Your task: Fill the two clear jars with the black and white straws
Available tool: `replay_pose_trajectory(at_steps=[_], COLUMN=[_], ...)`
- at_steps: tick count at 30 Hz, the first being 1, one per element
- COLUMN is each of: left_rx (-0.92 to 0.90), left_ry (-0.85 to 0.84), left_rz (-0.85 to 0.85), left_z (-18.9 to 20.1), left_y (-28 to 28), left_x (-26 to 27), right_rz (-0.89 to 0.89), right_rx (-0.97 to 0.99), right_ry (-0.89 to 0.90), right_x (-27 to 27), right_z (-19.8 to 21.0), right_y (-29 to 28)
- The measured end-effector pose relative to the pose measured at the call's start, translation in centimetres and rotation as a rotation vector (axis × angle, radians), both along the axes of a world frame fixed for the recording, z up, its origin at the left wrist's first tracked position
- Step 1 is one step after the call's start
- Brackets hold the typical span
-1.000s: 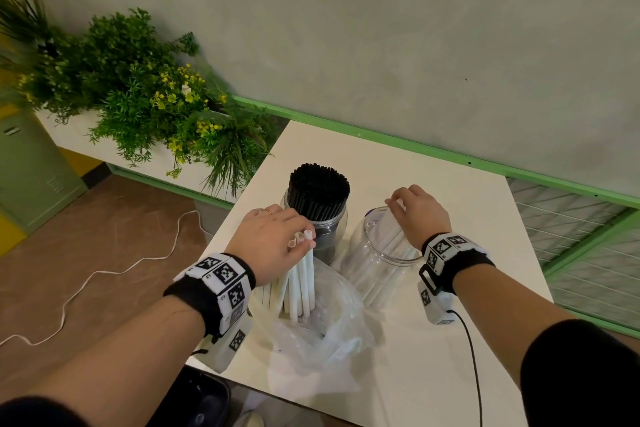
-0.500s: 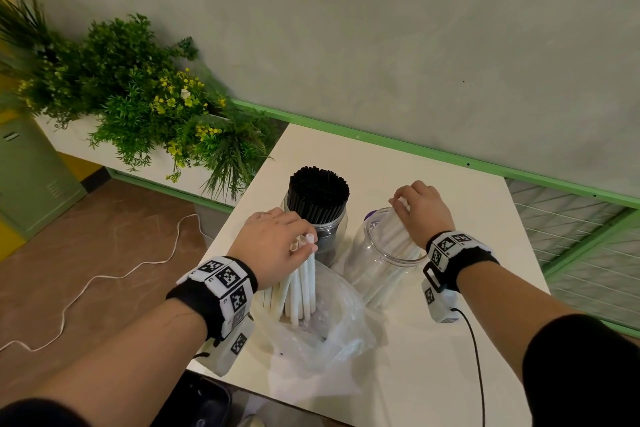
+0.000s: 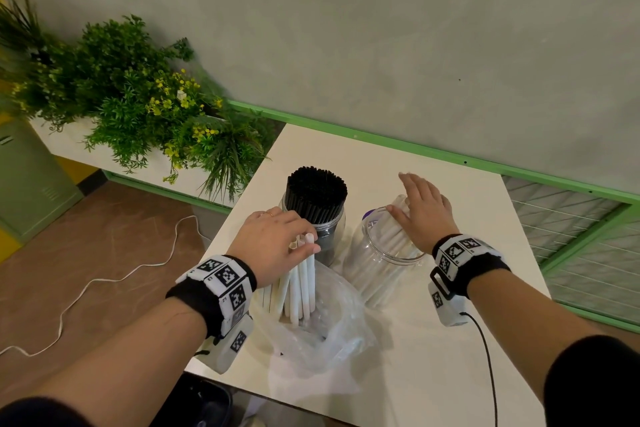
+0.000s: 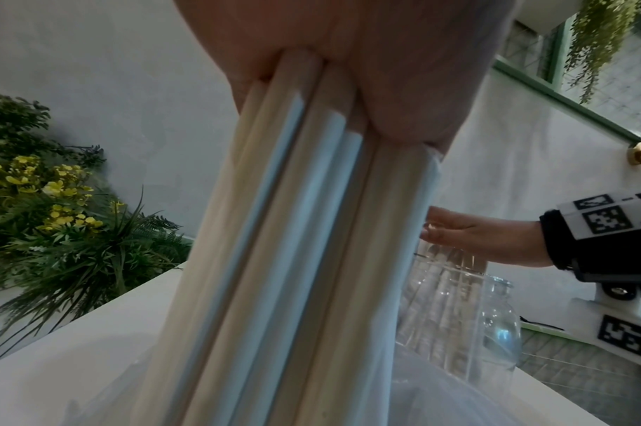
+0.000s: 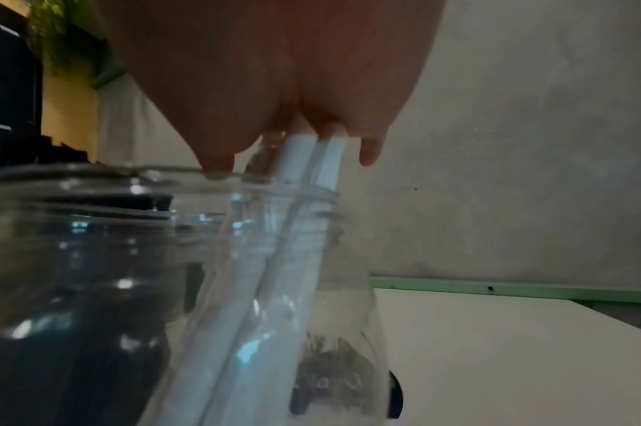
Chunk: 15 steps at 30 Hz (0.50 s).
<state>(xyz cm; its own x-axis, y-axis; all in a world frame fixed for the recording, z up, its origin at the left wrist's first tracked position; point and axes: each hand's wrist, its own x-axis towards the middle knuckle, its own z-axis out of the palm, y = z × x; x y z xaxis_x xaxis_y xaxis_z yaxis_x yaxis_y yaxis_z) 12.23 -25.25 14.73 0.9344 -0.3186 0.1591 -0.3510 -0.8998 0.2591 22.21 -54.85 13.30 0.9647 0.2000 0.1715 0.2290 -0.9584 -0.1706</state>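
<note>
My left hand (image 3: pixel 277 243) grips the top of a bundle of white straws (image 3: pixel 301 284), which stands upright in a clear plastic bag (image 3: pixel 329 329). In the left wrist view the bundle (image 4: pixel 293 259) fills the middle below my palm. Behind it, a clear jar (image 3: pixel 329 239) is packed with black straws (image 3: pixel 317 189). To the right a second clear jar (image 3: pixel 377 274) holds several leaning white straws (image 5: pixel 275 288). My right hand (image 3: pixel 422 215) lies over its mouth with fingers straight, the palm touching the straw tops.
The white table (image 3: pixel 433 357) ends close under my left wrist. Green plants (image 3: pixel 138 107) stand beyond its left edge and a white cable (image 3: pixel 104 281) lies on the floor. A green rail (image 3: pixel 415 149) runs along the wall behind.
My right hand's fingers, curled at the jar's far rim before, have straightened and lifted over the mouth. The left hand keeps its hold on the white bundle, hardly moved.
</note>
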Motion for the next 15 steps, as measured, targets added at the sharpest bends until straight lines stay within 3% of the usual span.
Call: replay_pose_trajectory(at_steps=[3, 6, 11, 15], left_rx=[-0.005, 0.005, -0.025, 0.021], left_ry=[0.008, 0.012, 0.001, 0.011], left_rz=[-0.001, -0.006, 0.002, 0.016], left_z=[0.2, 0.2, 0.8, 1.4], left_y=[0.4, 0.6, 0.9, 2.4], left_x=[0.3, 0.4, 0.6, -0.7], right_rz=[0.043, 0.215, 0.428, 0.461], right_rx=[0.079, 0.221, 0.586, 0.798], right_ry=[-0.121, -0.211, 0.136, 0.272], right_x=[-1.2, -4.2, -9.8, -10.3], right_z=[0.8, 1.9, -0.4, -2.4], right_y=[0.9, 3.6, 9.4, 12.6])
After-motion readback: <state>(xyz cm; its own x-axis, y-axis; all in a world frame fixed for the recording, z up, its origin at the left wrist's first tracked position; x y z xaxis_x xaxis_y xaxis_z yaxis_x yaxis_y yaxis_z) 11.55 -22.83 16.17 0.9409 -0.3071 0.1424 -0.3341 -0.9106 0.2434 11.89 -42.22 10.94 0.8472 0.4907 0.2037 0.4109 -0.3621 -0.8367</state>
